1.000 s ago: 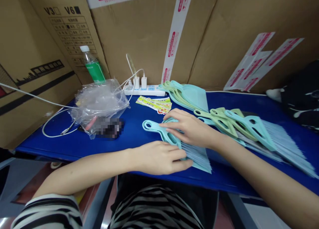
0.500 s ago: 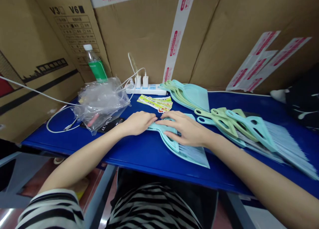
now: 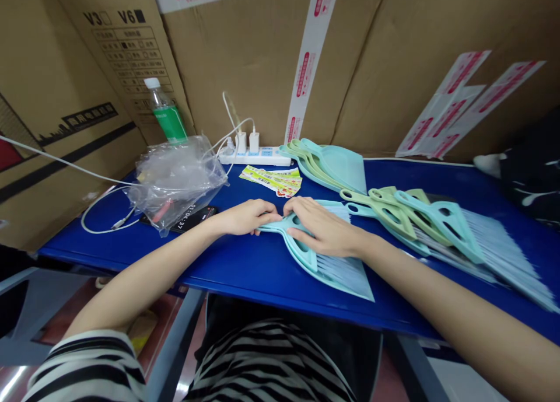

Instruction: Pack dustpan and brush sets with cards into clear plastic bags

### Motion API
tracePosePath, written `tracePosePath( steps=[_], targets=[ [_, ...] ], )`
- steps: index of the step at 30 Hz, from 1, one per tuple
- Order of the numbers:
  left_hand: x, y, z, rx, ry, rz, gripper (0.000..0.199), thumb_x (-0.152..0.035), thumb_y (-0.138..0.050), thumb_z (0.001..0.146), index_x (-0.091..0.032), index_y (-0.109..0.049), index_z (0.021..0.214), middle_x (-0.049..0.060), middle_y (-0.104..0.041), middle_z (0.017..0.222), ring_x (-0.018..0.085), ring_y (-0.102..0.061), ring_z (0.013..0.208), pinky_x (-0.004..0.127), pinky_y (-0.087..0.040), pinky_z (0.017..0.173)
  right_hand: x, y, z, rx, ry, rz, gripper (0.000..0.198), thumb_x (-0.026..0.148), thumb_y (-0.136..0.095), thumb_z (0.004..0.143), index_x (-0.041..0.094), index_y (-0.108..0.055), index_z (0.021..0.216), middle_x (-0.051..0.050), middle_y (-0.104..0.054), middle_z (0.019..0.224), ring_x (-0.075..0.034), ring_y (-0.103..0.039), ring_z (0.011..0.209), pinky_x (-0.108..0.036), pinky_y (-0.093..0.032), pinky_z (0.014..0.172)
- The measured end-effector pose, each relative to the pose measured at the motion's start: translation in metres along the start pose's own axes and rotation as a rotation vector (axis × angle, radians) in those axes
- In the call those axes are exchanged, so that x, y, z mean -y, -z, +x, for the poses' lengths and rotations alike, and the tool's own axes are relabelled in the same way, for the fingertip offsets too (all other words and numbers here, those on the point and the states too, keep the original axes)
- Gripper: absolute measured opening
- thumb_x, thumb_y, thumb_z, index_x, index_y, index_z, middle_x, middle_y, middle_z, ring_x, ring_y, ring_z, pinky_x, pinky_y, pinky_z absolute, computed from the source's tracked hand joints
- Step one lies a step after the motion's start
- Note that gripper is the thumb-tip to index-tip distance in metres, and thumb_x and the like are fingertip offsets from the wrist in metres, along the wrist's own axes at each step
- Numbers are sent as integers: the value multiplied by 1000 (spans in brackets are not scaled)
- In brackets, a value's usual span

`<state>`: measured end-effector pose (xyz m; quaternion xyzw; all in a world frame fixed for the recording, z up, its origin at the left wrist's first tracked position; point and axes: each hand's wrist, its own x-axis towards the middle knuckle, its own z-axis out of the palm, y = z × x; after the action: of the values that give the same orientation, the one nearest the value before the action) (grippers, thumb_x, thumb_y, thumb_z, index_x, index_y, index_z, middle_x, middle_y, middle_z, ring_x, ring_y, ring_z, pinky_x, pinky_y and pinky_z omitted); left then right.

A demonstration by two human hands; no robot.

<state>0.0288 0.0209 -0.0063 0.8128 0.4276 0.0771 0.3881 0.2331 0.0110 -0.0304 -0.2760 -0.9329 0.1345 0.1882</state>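
Observation:
A light-blue hand brush [image 3: 308, 258] lies on a matching dustpan [image 3: 356, 292], their handles together and pointing left. My left hand [image 3: 251, 216] is closed around the handle end, its thumb on top. Across the brush's head rests my right hand [image 3: 326, 230], its fingers curled over the far edge and its thumb on the near side. The fingertips of the two hands are close together. Part of the brush and its bristles is hidden under my right hand.
Stacked dustpans [image 3: 345, 165] sit at the back, and several green and blue brushes [image 3: 459, 233] lie to the right. Colourful labels [image 3: 275, 180] lie ahead, before a power strip [image 3: 258, 156]. Leftward are a phone [image 3: 195, 218], a plastic bag [image 3: 175, 174] and a bottle [image 3: 168, 119]. Cardboard [image 3: 245, 58] walls the back.
The brush and dustpan have shifted slightly right and toward me. My right hand's fingers have curled in around the brush, and my left thumb now presses on the handle.

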Motion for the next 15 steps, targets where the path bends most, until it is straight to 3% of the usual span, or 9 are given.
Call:
tracePosePath(
  steps=[15],
  targets=[
    [1,-3,-1,-42,-26,84,16,-26,-50,90,-16,-55,79,-8,-49,57,7,-51,46,20,-40,55,0,-1,1,18,-7,0,16,33,-35,93,21,-43,98,-12,-56,100,-25,-49,89,-45,-42,81]
  ],
)
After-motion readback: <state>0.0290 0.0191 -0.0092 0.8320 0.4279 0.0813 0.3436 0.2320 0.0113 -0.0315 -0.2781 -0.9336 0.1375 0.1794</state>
